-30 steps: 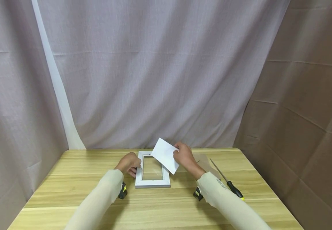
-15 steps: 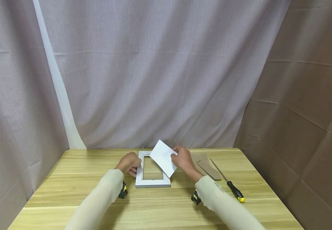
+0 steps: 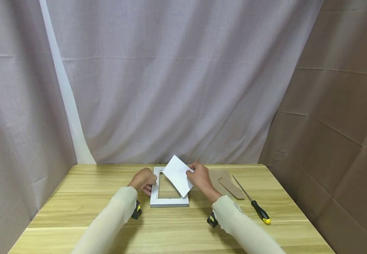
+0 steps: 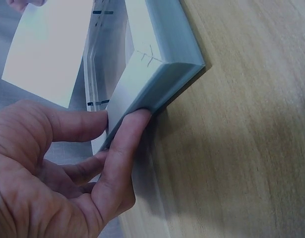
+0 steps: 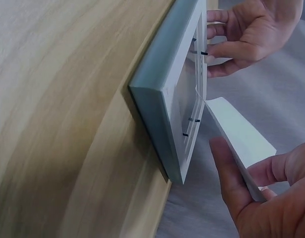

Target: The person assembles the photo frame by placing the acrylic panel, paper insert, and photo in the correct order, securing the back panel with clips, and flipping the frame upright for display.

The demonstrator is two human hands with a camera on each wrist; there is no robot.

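1. On the wooden counter (image 3: 84, 208) I see a white picture frame (image 3: 169, 203) lying flat, back side up, between my two hands.
2. My left hand (image 3: 143, 180) has its grip closed on the frame's left rail: in the left wrist view the thumb and fingers (image 4: 127, 144) pinch that edge.
3. My right hand (image 3: 200, 177) pinches a white card (image 3: 177, 175), tilted, with its lower corner over the frame's opening, just left of that grip.
4. Right of the right hand lie brown cardboard pieces (image 3: 228, 185) and a screwdriver (image 3: 253, 203), apart from the frame.
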